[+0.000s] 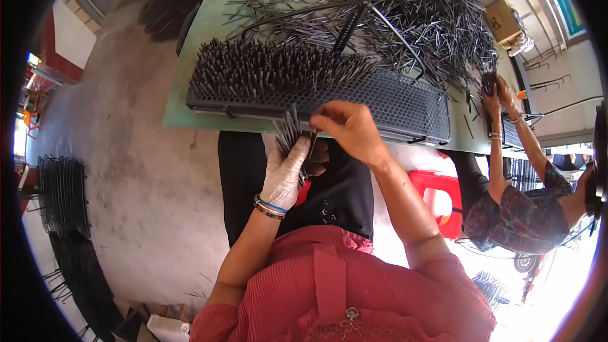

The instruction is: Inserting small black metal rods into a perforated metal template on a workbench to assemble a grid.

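My left hand (282,180), in a whitish glove, is closed around a bundle of thin dark sticks (289,128) whose ends fan out above the fingers. Beside the bundle, my bare right hand (354,132) pinches the top of a dark stick; its lower part is partly hidden by the left hand. Just beyond both hands lies a black perforated tray (408,101) at the table's near edge. Many similar sticks (266,69) stand upright in the holes of its left and middle part. The holes toward the right show bare.
A large heap of loose sticks (437,25) covers the far side of the green table (206,25). A dark metal frame (364,6) rises behind the tray. At the right, a co-worker's hands (497,92) hold sticks. A red stool (437,193) stands below the table.
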The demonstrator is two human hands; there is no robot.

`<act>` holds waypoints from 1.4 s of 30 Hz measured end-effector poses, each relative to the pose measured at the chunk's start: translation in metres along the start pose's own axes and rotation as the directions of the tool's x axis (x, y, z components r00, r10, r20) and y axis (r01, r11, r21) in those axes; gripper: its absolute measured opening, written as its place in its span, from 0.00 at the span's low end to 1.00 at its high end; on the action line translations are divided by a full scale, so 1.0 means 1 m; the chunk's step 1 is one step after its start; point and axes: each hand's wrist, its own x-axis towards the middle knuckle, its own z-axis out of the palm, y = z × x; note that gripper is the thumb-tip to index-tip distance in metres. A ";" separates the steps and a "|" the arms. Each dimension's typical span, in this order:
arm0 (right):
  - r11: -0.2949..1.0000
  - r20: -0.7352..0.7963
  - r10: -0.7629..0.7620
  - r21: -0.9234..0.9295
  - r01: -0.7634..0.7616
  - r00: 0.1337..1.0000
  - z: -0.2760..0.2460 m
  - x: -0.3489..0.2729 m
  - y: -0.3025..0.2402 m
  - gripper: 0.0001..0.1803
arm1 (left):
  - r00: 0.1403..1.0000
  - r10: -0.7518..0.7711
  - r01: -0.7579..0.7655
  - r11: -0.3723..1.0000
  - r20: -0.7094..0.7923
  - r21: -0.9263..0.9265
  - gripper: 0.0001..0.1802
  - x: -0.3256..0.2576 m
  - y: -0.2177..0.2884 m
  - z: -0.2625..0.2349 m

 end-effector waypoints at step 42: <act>0.566 -0.257 -0.785 -0.668 0.483 0.564 0.018 0.054 0.028 0.11 | 0.988 -0.062 0.102 0.952 -0.143 0.290 0.25 0.017 -0.012 -0.019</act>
